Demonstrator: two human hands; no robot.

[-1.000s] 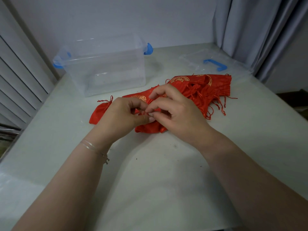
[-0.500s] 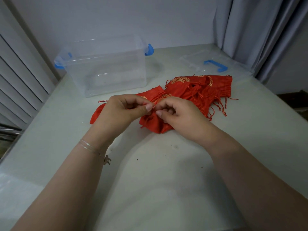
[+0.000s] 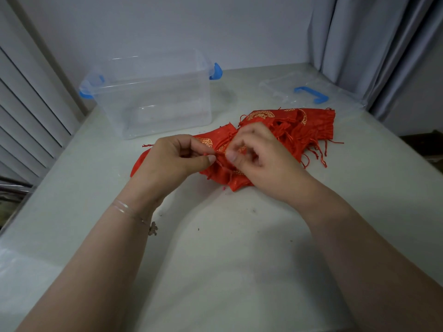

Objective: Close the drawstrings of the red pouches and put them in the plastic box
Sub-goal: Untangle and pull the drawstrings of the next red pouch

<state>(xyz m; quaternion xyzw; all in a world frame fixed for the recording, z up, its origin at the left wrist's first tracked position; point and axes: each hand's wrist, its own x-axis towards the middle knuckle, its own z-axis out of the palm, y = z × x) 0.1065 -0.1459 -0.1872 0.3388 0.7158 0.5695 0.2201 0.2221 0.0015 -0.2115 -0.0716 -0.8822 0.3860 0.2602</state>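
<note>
Near the table's (image 3: 215,259) middle, the left hand (image 3: 167,161) and right hand (image 3: 261,159) pinch thin red cords of a crumpled satin pouch (image 3: 225,176). Beyond lie heaped gold-printed pouches (image 3: 299,125), then the clear rectangular plastic box (image 3: 153,101).

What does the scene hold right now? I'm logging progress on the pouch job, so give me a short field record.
box: clear plastic box, open, no pouches inside
lid: lid lying flat on the table, right of the box
pouches: red pouches piled on the table
left hand: left hand pinching a red drawstring
right hand: right hand on the nearest pouch, blurred
progress: nothing boxed yet
</note>
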